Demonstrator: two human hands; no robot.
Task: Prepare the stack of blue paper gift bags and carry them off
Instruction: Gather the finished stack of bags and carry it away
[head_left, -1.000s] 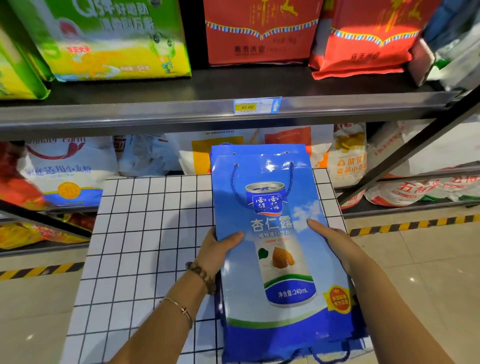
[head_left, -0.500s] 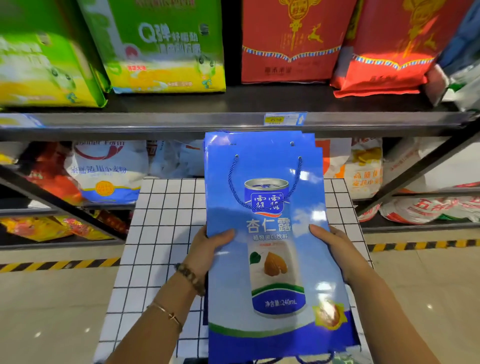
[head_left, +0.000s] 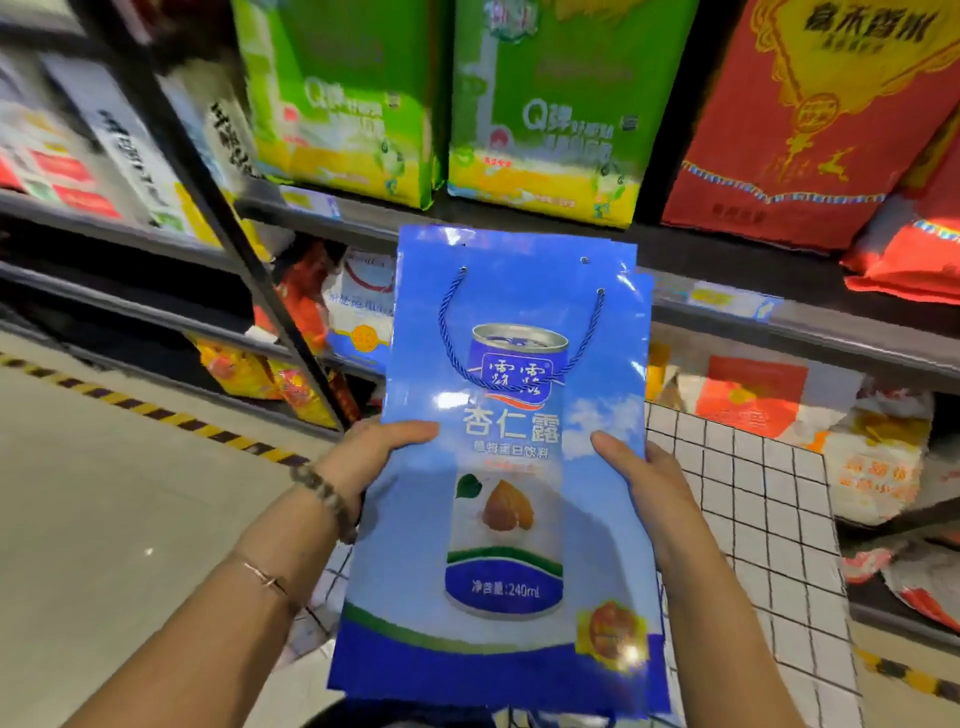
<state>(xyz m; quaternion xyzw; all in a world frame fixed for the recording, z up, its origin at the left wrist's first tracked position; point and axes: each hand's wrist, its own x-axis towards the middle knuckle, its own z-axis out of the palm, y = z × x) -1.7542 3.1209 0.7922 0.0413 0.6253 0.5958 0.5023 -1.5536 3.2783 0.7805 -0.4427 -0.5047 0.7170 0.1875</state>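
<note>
Stack of blue gift bags held up centre frame, printed face to camera, rope handle flat on the top bag. Left hand grasps the left edge, right hand the right edge. Thumbs on front, fingers behind, hidden. White gridded bench lower right, behind the stack. Green packs on shelf above.

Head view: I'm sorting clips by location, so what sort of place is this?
Most likely a grocery shop aisle: metal shelving stocked with large green bags and red sacks, price labels along the shelf edge, and yellow-black hazard tape on the floor.
</note>
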